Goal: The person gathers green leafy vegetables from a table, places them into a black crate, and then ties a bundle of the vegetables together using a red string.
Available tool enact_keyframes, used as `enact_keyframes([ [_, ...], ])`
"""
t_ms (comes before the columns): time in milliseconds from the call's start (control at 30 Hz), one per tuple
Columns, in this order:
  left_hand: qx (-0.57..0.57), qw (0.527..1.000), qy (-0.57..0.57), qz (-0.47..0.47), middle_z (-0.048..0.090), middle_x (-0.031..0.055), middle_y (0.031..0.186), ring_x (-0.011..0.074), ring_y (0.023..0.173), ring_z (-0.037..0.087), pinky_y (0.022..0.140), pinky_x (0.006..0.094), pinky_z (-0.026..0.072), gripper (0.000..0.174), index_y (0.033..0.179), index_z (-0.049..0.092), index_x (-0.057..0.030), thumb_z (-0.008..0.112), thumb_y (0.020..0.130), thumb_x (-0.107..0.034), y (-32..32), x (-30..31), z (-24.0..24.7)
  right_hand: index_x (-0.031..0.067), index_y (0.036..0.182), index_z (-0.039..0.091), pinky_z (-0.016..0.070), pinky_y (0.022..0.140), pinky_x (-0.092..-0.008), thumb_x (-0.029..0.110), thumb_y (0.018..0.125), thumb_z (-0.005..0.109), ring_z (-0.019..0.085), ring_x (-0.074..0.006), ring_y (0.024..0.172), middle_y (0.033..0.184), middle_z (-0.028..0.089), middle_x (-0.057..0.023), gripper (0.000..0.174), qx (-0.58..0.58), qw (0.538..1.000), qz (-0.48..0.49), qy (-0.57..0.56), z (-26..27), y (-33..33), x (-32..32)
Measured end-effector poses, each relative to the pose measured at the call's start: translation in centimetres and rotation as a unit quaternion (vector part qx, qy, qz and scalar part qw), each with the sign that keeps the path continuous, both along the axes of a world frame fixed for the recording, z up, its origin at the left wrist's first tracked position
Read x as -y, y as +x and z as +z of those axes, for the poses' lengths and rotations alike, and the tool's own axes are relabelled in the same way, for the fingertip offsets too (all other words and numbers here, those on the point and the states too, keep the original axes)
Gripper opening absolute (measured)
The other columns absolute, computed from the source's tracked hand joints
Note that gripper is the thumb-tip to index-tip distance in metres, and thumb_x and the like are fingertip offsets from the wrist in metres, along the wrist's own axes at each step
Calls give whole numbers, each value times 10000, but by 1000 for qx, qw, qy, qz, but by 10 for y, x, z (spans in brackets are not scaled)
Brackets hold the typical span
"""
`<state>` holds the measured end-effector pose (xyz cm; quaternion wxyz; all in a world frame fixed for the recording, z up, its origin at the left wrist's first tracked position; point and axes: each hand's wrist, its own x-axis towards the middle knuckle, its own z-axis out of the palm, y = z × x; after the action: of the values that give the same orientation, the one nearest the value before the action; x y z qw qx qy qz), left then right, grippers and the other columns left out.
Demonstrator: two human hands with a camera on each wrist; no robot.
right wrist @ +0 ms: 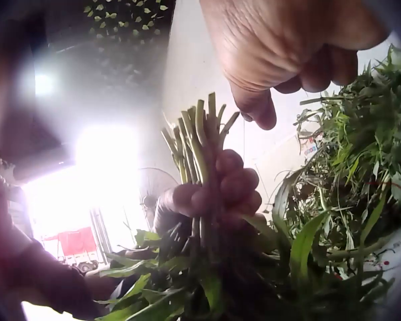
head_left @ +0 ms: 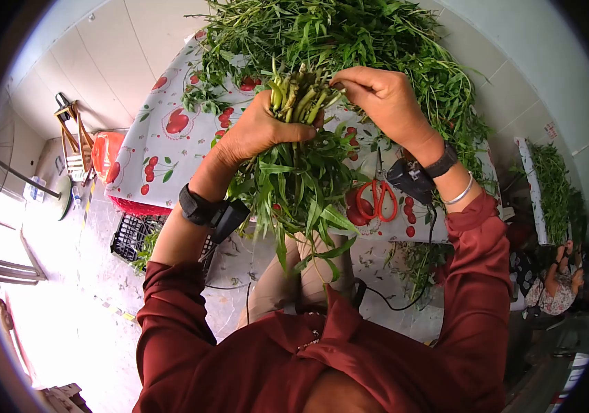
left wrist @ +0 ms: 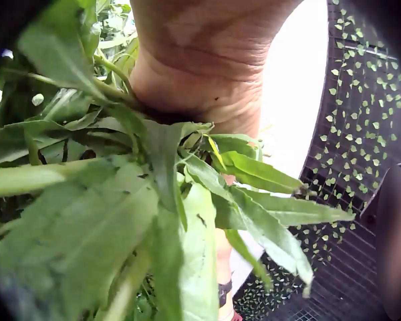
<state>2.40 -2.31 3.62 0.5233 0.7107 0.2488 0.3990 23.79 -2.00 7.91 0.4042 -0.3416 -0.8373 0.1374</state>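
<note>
My left hand (head_left: 267,131) grips a thick bunch of green stems (head_left: 301,100), fingers and thumb wrapped round it. The cut ends point up and away, and the leaves (head_left: 294,186) hang down below the fist. In the right wrist view the same left hand (right wrist: 220,190) encircles the stems (right wrist: 197,140). Beside the cut ends is my right hand (head_left: 384,103), its fingers curled and thumb near the index finger. No stem shows between the fingers of this right hand (right wrist: 294,60). Leaves (left wrist: 180,200) cover most of the left wrist view, hiding the left fingers.
A large heap of leafy stems (head_left: 377,41) covers the far side of the table with its cherry-patterned cloth (head_left: 129,165). Red-handled scissors (head_left: 376,201) lie near the front edge. A black crate (head_left: 126,237) stands on the floor at left; another person (head_left: 553,292) is at far right.
</note>
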Motion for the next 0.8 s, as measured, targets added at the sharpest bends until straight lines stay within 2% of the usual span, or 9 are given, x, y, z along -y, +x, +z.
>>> enact_keyframes([
  [100, -5, 1000, 2, 26, 638, 25, 868, 105, 801, 575, 768, 253, 463, 296, 976, 618, -6, 694, 696, -65, -1, 0, -1, -4, 942, 654, 460, 579, -221, 90, 840, 607, 572, -67, 654, 754, 660, -61, 147, 7, 999, -12, -38, 5, 8, 3],
  [367, 40, 997, -37, 48, 625, 23, 840, 101, 778, 573, 741, 258, 465, 257, 936, 595, -3, 692, 709, -76, -1, -1, -2, -7, 949, 650, 460, 600, -227, 106, 850, 601, 571, -70, 669, 762, 659, -56, 157, 5, 999, -27, -39, 1, 20, 10],
  [500, 46, 996, -34, 71, 610, 14, 823, 95, 761, 566, 725, 255, 461, 233, 900, 589, -9, 698, 710, -87, -3, -3, -3, -10, 952, 646, 459, 611, -225, 117, 857, 602, 562, -72, 672, 772, 655, -40, 165, -33, 998, -34, -31, -1, 27, 11],
  [800, 59, 994, -36, 82, 595, 4, 792, 91, 719, 558, 688, 248, 457, 207, 878, 585, -11, 693, 721, -92, -4, -5, -6, -18, 948, 643, 461, 640, -221, 112, 864, 594, 569, -73, 703, 800, 656, -36, 162, -27, 998, -57, -25, 3, 40, 15],
])
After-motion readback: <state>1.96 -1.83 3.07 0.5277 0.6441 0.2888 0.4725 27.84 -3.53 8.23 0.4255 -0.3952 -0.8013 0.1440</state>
